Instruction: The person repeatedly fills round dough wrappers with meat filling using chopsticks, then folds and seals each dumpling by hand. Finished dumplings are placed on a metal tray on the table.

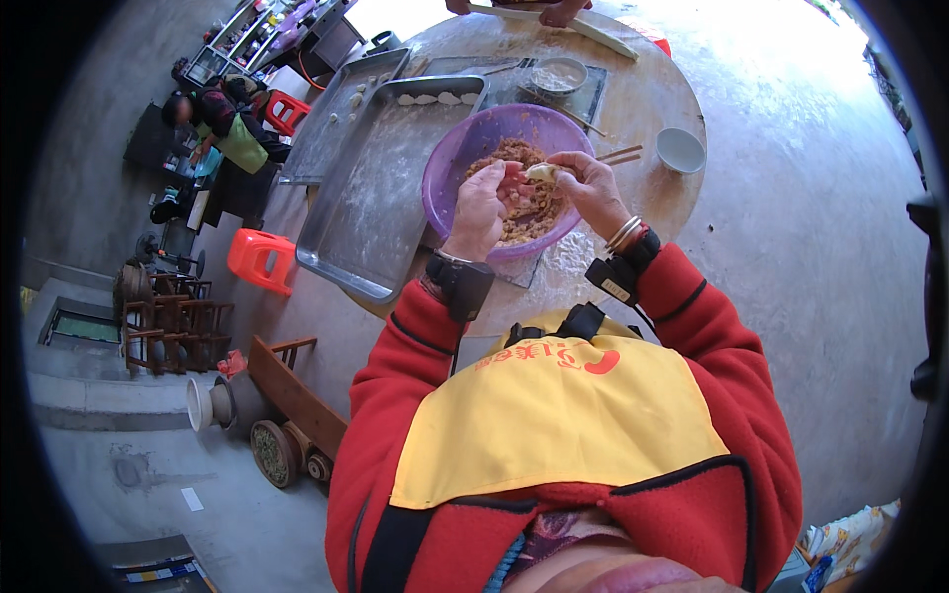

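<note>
Over a purple plastic basin [432,194] of minced filling [511,153], my right hand [595,194] pinches a pale dumpling [543,173] between thumb and fingers. My left hand [478,211] is cupped beside the dumpling's left end, fingers apart. Whether its fingertips touch the dough I cannot tell. Chopsticks [621,155] stick out past the basin's right rim, behind my right hand. Left of the basin lies a floured metal tray [371,200] with several dumplings [437,98] in a row along its far end.
A second tray [326,141] holds small dough pieces. A flour bowl [558,76] and a pale bowl [680,150] stand on the round table [652,89]. Across it, another person's hands [560,13] hold a long rolling pin [593,33]. Red stools [263,259] and a person [230,122] are at left.
</note>
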Available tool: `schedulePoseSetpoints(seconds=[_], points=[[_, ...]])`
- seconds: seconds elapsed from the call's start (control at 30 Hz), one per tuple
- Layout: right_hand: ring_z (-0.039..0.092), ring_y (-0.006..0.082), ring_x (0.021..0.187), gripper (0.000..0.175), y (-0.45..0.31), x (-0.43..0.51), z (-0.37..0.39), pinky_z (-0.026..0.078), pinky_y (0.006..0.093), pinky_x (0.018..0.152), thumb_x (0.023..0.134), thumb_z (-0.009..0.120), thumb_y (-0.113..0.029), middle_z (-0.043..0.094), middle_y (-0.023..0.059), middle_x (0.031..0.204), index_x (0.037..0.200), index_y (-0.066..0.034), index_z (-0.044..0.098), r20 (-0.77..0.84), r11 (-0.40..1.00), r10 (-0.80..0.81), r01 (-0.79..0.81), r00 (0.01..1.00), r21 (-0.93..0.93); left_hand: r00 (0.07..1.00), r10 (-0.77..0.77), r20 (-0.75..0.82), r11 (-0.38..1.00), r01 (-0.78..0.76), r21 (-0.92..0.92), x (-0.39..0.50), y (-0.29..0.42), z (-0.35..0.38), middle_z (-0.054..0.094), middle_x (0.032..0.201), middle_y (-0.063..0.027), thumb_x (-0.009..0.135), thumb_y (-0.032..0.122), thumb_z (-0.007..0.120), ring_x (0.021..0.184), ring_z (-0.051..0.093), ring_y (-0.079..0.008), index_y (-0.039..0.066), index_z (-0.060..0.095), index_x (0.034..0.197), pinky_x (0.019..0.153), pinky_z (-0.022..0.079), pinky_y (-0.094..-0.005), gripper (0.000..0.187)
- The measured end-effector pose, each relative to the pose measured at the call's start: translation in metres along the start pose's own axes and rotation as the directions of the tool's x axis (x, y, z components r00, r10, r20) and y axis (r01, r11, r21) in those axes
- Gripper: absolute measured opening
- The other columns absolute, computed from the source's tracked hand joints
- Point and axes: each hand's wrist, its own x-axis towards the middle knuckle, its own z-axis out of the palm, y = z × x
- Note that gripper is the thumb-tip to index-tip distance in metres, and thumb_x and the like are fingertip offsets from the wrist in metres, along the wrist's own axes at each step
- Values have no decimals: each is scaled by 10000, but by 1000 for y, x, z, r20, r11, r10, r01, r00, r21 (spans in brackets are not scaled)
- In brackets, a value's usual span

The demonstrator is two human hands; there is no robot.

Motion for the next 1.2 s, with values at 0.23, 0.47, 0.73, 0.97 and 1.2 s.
schedulePoseSetpoints(seconds=[0.23,0.47,0.73,0.97,1.2], points=[[601,115,874,267,-11,2,21,507,241,777,889,550,-64,642,74,981,1128,54,567,93,997,-45,51,995,-64,973,149,179,895,-210,394,-12,21,2,647,976,-40,887,71,652,843,619,-92,4,604,1075,738,507,-211,205],[604,120,887,273,-11,7,38,507,263,791,827,703,-93,645,79,952,1054,21,603,111,940,-178,202,978,-274,940,194,279,835,-308,456,-10,35,-19,632,940,-3,870,10,644,835,593,-63,13,614,1060,736,488,-186,192],[572,78,867,186,-15,7,39,501,230,781,875,643,-50,613,32,928,1038,22,589,175,917,-54,118,983,-381,937,152,315,835,-292,466,-5,39,-27,630,903,11,870,20,644,803,581,-46,14,634,1054,699,481,-180,184],[586,95,829,187,-6,4,41,508,248,757,841,651,-75,627,55,884,998,19,612,125,941,-84,120,989,-315,953,119,279,840,-247,484,6,31,-34,648,846,0,873,40,636,738,581,-46,5,659,992,644,474,-183,127],[600,110,798,192,-2,0,39,517,264,734,813,650,-84,642,76,855,974,17,620,105,925,-90,122,990,-359,946,66,316,813,-234,533,10,25,-32,645,810,-28,877,50,625,673,597,-75,13,640,947,609,482,-199,81]])
